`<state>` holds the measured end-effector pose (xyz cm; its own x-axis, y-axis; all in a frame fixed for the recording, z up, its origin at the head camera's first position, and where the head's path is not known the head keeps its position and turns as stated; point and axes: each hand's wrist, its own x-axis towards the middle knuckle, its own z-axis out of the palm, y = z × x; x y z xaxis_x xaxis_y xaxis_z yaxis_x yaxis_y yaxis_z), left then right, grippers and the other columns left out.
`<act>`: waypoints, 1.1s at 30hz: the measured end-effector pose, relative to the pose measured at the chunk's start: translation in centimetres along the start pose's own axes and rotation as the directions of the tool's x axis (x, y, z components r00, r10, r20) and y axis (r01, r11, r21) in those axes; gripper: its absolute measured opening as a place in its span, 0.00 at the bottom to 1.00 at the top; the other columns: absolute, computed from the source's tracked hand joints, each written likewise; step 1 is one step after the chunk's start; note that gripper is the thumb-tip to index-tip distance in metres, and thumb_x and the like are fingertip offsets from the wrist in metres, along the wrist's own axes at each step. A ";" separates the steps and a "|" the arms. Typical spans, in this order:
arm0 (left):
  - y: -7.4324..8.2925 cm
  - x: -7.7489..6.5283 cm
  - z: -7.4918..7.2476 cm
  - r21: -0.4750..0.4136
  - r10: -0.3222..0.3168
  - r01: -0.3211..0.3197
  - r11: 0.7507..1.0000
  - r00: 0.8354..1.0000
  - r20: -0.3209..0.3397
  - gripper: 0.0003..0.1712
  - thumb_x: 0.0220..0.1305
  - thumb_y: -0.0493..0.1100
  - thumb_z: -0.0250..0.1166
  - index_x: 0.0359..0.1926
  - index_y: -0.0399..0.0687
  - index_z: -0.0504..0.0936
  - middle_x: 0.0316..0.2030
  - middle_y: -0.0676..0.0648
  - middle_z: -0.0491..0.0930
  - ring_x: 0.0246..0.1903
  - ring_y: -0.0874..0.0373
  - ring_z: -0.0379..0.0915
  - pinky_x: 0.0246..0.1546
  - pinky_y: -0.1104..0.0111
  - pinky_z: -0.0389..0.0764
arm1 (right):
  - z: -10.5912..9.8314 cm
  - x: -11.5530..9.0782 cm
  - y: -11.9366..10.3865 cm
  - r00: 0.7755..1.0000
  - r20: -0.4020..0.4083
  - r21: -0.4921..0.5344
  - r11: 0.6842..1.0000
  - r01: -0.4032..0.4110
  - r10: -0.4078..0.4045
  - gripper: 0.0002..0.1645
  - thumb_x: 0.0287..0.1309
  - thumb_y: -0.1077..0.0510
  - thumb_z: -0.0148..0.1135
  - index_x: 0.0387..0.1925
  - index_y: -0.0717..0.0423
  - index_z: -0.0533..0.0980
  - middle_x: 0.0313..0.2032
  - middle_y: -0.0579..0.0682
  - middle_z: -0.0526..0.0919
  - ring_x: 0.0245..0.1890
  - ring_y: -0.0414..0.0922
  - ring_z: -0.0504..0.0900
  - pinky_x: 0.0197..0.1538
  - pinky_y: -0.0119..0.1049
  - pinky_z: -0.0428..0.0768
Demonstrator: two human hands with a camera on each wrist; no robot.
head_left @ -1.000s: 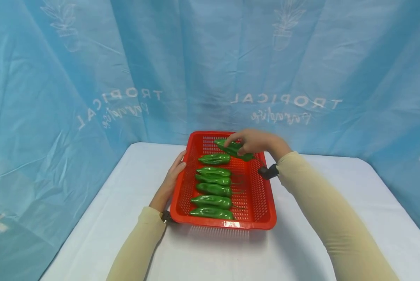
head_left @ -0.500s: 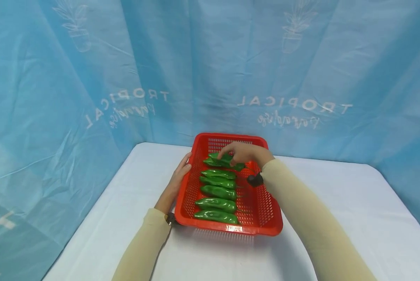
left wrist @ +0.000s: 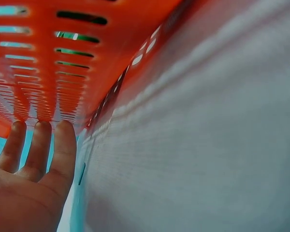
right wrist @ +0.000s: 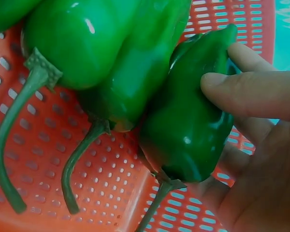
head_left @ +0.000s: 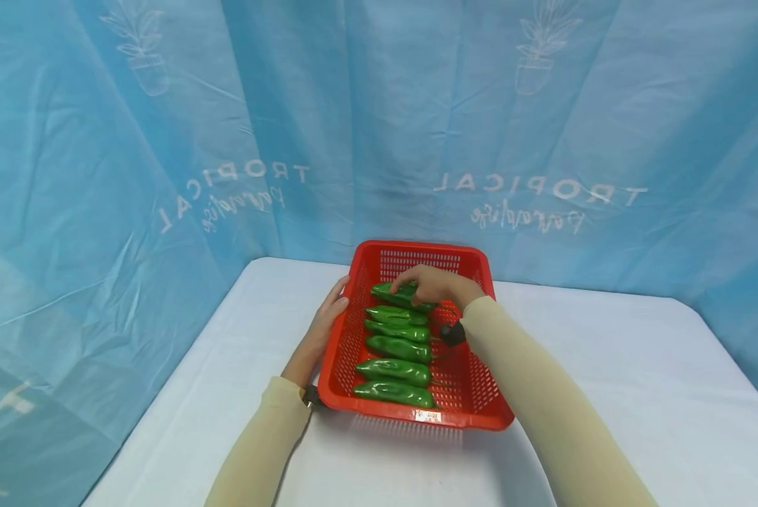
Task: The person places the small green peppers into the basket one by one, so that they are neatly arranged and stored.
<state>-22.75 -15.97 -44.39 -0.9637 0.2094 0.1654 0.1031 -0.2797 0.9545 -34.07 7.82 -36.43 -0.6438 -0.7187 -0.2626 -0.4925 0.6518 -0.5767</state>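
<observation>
A red plastic basket (head_left: pixel 474 421) with slotted walls stands on the table, with several long green peppers (head_left: pixel 394 394) lying side by side in it. At the far end of the row my right hand (head_left: pixel 436 283) holds a green pepper (right wrist: pixel 188 116) between thumb and fingers. Its stem points down in the right wrist view, and a sliver of another dark green shape shows behind it. On the basket's left side rests my left hand (head_left: pixel 328 320). In the left wrist view its straight fingers (left wrist: pixel 63 145) touch the slotted wall from outside.
White cloth covers the table (head_left: pixel 607 366). Blue printed curtains (head_left: pixel 391 141) hang behind it and to both sides. A dark wrist camera (head_left: pixel 452 333) on the right wrist hangs over the peppers.
My right hand has brought the held pepper down and nearer, from the basket's far end to the row of peppers. My left hand keeps its place on the basket. The head view has shifted slightly.
</observation>
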 end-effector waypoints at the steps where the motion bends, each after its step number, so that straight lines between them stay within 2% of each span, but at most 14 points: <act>1: 0.0 0.0 0.0 0.003 0.002 -0.002 1.000 1.000 -0.002 0.30 0.77 0.45 0.41 0.77 0.62 0.51 0.73 0.34 0.57 0.61 0.50 0.74 0.53 0.61 0.85 | 0.0 0.1 0.1 1.000 -0.002 -0.001 1.000 0.003 -0.003 0.31 0.59 0.73 0.56 0.58 0.43 0.79 0.68 0.50 0.71 0.70 0.52 0.65 0.62 0.49 0.79; 6: 0.0 -0.1 0.0 -0.001 0.009 -0.009 1.000 1.000 0.014 0.30 0.77 0.45 0.42 0.77 0.63 0.52 0.73 0.34 0.56 0.64 0.44 0.71 0.55 0.58 0.83 | 0.2 0.3 0.1 1.000 -0.004 -0.016 1.000 0.001 -0.001 0.31 0.59 0.74 0.55 0.58 0.43 0.79 0.68 0.51 0.71 0.67 0.51 0.68 0.51 0.40 0.79; 8: 0.0 -0.1 0.0 0.000 0.005 -0.005 1.000 1.000 0.017 0.31 0.77 0.46 0.43 0.77 0.63 0.51 0.74 0.34 0.56 0.64 0.44 0.71 0.55 0.57 0.83 | 0.3 0.5 0.1 1.000 -0.005 -0.013 1.000 -0.001 0.001 0.31 0.58 0.74 0.55 0.58 0.43 0.79 0.67 0.51 0.71 0.66 0.51 0.68 0.50 0.39 0.79; 16: 0.2 -0.2 -0.1 0.032 -0.022 0.022 0.999 1.000 -0.006 0.31 0.76 0.46 0.44 0.77 0.65 0.52 0.73 0.38 0.59 0.67 0.39 0.68 0.56 0.54 0.81 | 0.7 1.1 0.1 1.000 -0.020 -0.009 1.000 0.013 -0.013 0.34 0.57 0.75 0.55 0.61 0.45 0.77 0.66 0.51 0.73 0.64 0.51 0.70 0.57 0.44 0.82; 22: -0.3 0.2 -0.3 0.050 -0.021 0.022 0.999 0.999 -0.029 0.31 0.76 0.46 0.43 0.76 0.65 0.52 0.73 0.38 0.60 0.64 0.41 0.70 0.54 0.57 0.83 | 0.9 1.6 0.5 0.999 -0.035 -0.029 0.999 0.041 -0.042 0.36 0.53 0.77 0.53 0.62 0.50 0.76 0.63 0.55 0.77 0.67 0.54 0.71 0.64 0.48 0.78; 28: -0.5 0.2 -0.4 0.034 -0.017 0.018 0.999 0.999 -0.034 0.31 0.76 0.45 0.43 0.77 0.63 0.52 0.72 0.36 0.59 0.61 0.47 0.73 0.52 0.60 0.85 | 1.0 1.4 0.9 0.998 -0.043 -0.013 0.999 0.041 -0.041 0.34 0.55 0.77 0.50 0.62 0.52 0.76 0.61 0.54 0.80 0.64 0.53 0.75 0.59 0.46 0.82; 33: -0.2 0.0 -0.3 0.021 -0.027 0.028 0.999 0.998 -0.048 0.31 0.76 0.46 0.43 0.77 0.64 0.52 0.72 0.35 0.59 0.60 0.46 0.73 0.51 0.61 0.85 | 0.9 1.4 0.9 0.997 -0.048 -0.023 0.998 0.059 -0.060 0.31 0.57 0.75 0.51 0.60 0.51 0.77 0.60 0.53 0.80 0.63 0.53 0.76 0.60 0.46 0.82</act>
<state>-22.89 -16.18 -44.66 -0.9768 0.1717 0.1277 0.0813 -0.2541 0.9637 -34.88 7.14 -38.01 -0.6404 -0.7442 -0.1897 -0.5432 0.6136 -0.5731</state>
